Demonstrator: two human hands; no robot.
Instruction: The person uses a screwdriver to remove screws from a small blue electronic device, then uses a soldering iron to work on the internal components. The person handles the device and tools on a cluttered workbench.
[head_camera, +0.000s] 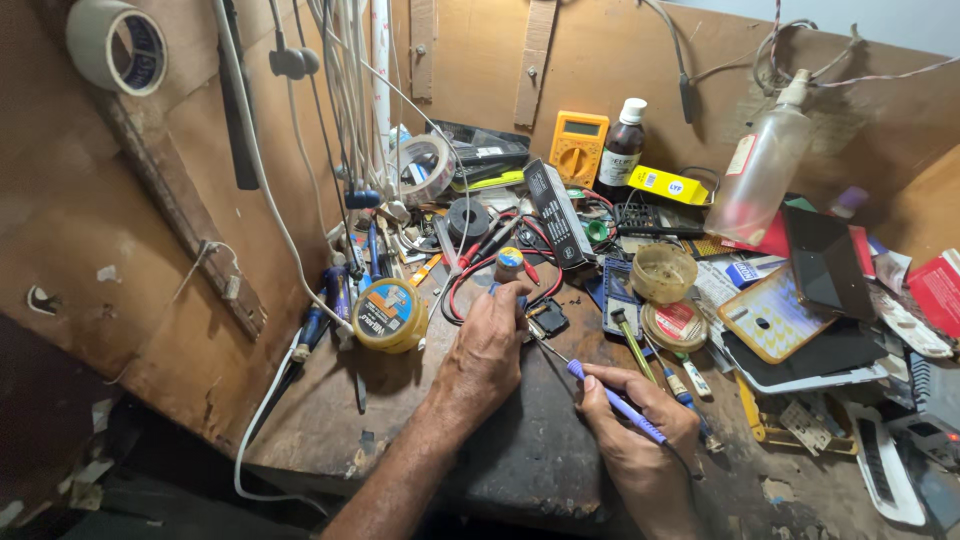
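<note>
My right hand (640, 425) grips a thin blue-handled soldering iron (612, 400) like a pen, its metal tip reaching up-left toward a small dark component (548, 318) on the wooden bench (450, 440). My left hand (487, 345) rests on the bench with its fingers closed on something small beside that component; what it pinches is hidden by the fingers. A small round tin with a blue and yellow lid (509, 262) stands just beyond my left fingertips.
A yellow tub (389, 315) stands left of my left hand. Red and black leads, a yellow multimeter (578, 147), a brown bottle (621, 150), a clear spray bottle (762, 165), tape rolls, screwdrivers and phone parts crowd the back and right. Cables hang on the wooden wall.
</note>
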